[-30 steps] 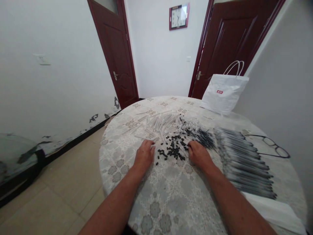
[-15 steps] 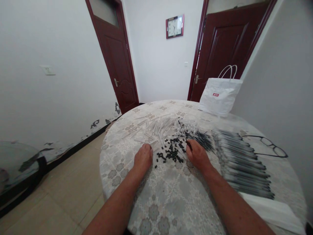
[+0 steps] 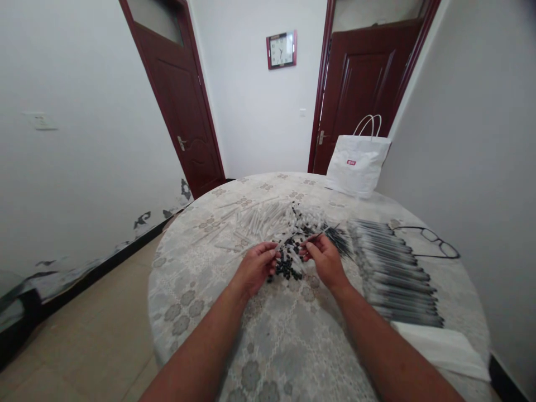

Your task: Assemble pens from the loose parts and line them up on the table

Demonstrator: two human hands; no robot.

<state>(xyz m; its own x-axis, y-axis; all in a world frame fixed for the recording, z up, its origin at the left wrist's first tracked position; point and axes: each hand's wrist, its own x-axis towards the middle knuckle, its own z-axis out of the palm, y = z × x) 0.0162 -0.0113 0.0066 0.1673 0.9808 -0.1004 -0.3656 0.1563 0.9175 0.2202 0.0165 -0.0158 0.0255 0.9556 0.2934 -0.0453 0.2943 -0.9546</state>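
My left hand [image 3: 257, 267] is closed, thumb against fingers, on a clear pen barrel [image 3: 285, 241] that points up and right. Across from it, my right hand [image 3: 324, 258] pinches a thin dark pen refill [image 3: 322, 232]; its far end is too blurred to make out. Between and below the hands lies a pile of small black plugs [image 3: 288, 270]. Loose clear barrels [image 3: 262, 219] spread out behind the left hand. Small white pieces [image 3: 315, 216] are heaped farther back, and a bundle of dark refills [image 3: 340, 241] lies just beyond the right hand.
Rows of pens [image 3: 397, 273] are stacked on the right of the round table [image 3: 188, 346], with eyeglasses [image 3: 435, 241] beside them. A folded white sheet [image 3: 439, 347] lies nearer me. The white bag [image 3: 355, 166] stands at the back right edge.
Both hands have lifted off the table and come closer together over the black plugs. A clear barrel now shows in the left hand. The camera view has shifted right.
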